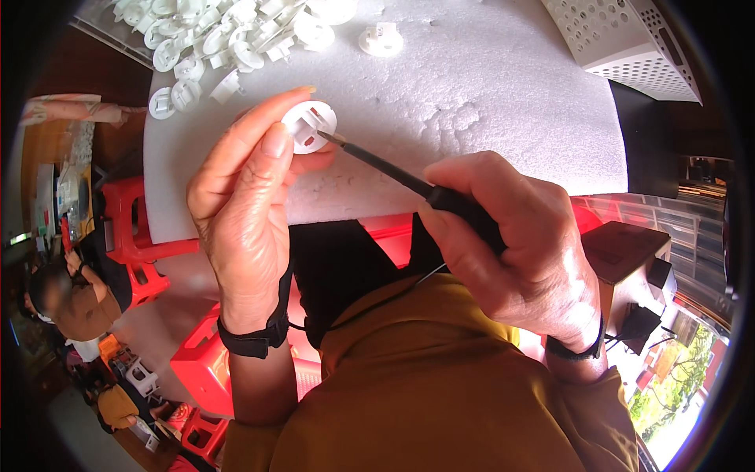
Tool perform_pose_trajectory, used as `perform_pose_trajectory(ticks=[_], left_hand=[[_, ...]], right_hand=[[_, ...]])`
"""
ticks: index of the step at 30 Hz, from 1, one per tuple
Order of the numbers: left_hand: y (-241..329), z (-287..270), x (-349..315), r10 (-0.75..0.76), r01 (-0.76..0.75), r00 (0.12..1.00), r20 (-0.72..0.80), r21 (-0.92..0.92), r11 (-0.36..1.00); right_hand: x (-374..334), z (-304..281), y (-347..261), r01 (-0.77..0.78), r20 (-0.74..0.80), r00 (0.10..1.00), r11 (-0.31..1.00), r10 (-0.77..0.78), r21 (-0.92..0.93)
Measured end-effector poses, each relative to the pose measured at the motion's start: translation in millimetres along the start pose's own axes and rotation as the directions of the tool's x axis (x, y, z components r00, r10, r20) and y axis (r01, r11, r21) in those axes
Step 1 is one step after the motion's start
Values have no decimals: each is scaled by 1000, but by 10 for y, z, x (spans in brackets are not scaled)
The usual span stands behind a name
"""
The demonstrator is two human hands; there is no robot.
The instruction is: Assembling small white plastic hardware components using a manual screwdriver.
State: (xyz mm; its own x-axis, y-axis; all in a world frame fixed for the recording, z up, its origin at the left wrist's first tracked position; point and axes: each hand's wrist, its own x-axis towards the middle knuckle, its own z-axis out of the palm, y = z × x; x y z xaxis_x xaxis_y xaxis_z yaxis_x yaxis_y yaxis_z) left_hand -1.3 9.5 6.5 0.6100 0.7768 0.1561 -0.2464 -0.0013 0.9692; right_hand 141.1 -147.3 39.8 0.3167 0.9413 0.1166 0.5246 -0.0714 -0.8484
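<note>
My left hand [250, 197] pinches a small round white plastic part [303, 116] by its edge, between thumb and fingers. The part has a raised bracket and small slots on its face. Wrapped around the thick black handle of a slim hand tool [385, 167] is my right hand [519, 236]. The tool has a long dark shaft and a narrow metal tip. That tip meets the face of the part near its right edge; its exact kind I cannot make out. Both hands are over the near edge of a white foam sheet [511, 118].
A heap of similar white plastic parts [224, 39] lies at the far left, with one single part [381, 39] right of it. A perforated white basket [621, 43] stands far right. Red stools [130, 220] and a seated person [75, 299] are at left; a brown box [625, 256] is at right.
</note>
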Motion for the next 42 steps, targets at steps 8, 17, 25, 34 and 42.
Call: perform_pose_trajectory(ticks=[8, 17, 25, 34, 42], left_hand=[[15, -7, -7, -24, 24, 1000, -13, 32, 999], [0, -24, 3, -24, 19, 999, 38, 132, 991], [-12, 41, -4, -63, 59, 998, 18, 163, 985], [-13, 29, -22, 20, -22, 1000, 10, 181, 983], [-25, 16, -17, 52, -54, 998, -33, -62, 997]], right_hand=[[65, 8, -63, 104, -31, 994, 984, -109, -144], [82, 15, -54, 231, -8, 967, 895, -253, -382], [102, 39, -161, 369, 102, 906, 645, -411, -670], [107, -20, -254, 370, 168, 921, 658, -351, -656], [56, 58, 13, -7, -146, 989, 999, 12, 38]])
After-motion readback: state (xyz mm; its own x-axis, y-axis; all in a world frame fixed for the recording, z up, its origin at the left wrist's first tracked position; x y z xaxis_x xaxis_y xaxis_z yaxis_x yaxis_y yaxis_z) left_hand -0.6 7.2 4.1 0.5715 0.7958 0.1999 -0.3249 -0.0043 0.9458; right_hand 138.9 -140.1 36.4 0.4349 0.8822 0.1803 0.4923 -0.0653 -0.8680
